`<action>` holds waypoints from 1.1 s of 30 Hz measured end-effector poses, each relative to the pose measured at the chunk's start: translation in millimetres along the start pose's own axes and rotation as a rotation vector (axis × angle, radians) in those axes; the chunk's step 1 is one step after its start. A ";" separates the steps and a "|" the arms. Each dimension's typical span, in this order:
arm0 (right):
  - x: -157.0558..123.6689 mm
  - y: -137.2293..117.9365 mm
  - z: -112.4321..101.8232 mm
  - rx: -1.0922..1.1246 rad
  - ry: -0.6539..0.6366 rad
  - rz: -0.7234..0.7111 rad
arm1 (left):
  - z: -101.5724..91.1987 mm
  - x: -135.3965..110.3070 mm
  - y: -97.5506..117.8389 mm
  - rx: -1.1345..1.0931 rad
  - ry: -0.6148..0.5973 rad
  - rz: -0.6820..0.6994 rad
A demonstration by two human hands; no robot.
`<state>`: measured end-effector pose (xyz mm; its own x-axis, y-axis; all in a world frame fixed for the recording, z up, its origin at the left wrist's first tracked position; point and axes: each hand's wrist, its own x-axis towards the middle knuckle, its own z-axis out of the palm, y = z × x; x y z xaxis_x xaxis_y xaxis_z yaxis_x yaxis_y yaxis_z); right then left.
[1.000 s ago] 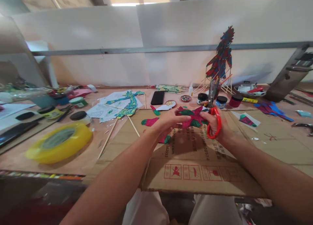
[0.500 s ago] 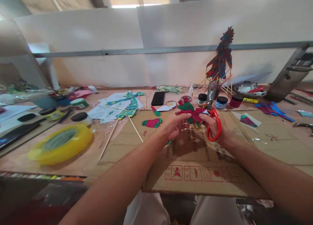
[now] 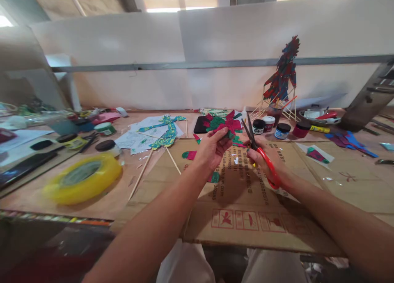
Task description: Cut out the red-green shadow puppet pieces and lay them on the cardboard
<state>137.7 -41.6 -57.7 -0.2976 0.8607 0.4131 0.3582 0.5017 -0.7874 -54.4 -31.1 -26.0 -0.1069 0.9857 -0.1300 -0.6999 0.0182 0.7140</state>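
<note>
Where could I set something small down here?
The cardboard is bare toward its front edge, between the left forearm and right forearm, around printed red symbols. A narrower, mostly bare table strip separates the yellow tape roll from the wooden stick. It's crowded beyond the scissors, with paint jars.

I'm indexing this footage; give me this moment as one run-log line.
left hand: holds magenta-green cutout | right hand: holds red-handled scissors, blades parted | beneath both: cardboard | left side: yellow tape roll
</note>
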 end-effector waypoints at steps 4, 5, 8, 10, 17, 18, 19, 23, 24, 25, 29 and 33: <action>-2.6 0.7 2.3 -0.155 -0.009 -0.037 | 5.8 -6.8 -1.7 -0.034 0.018 -0.043; -2.7 -0.1 2.1 -0.150 -0.012 -0.043 | 6.8 -8.3 -2.1 -0.037 0.019 -0.049; -1.6 -3.9 0.7 -0.078 -0.016 -0.063 | 7.5 -10.7 -2.0 -0.030 0.000 -0.059; -0.5 -5.8 -0.5 -0.037 -0.013 -0.060 | 5.9 -10.7 -1.0 -0.020 -0.027 -0.063; 0.6 -3.6 -4.8 -0.048 -0.056 0.011 | 0.6 -8.0 1.5 -0.021 -0.088 -0.079; 0.4 -3.5 -5.0 -0.060 -0.058 0.013 | 0.8 -7.8 1.2 -0.024 -0.086 -0.084; 0.1 -3.7 -5.1 -0.067 -0.062 0.019 | 1.1 -7.7 0.7 -0.024 -0.083 -0.087; -1.1 -4.6 -3.4 -0.037 -0.079 0.068 | 1.7 -7.6 -2.0 -0.021 -0.078 -0.090; -1.4 -4.5 -2.8 -0.028 -0.079 0.075 | 1.6 -7.6 -2.7 -0.024 -0.083 -0.088; -1.6 -4.1 -2.2 -0.020 -0.074 0.075 | 1.3 -7.5 -3.2 -0.029 -0.089 -0.085; -1.9 -1.5 -1.0 0.005 -0.059 0.062 | 0.0 -7.3 -4.2 -0.034 -0.105 -0.067; -2.2 1.2 -0.4 0.059 -0.056 0.055 | -0.1 -8.2 -4.2 -0.032 -0.120 -0.052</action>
<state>139.1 -42.9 -59.4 -0.3283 0.8799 0.3435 0.3236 0.4465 -0.8343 -50.7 -39.3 -28.0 0.0138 0.9966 -0.0813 -0.7245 0.0660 0.6861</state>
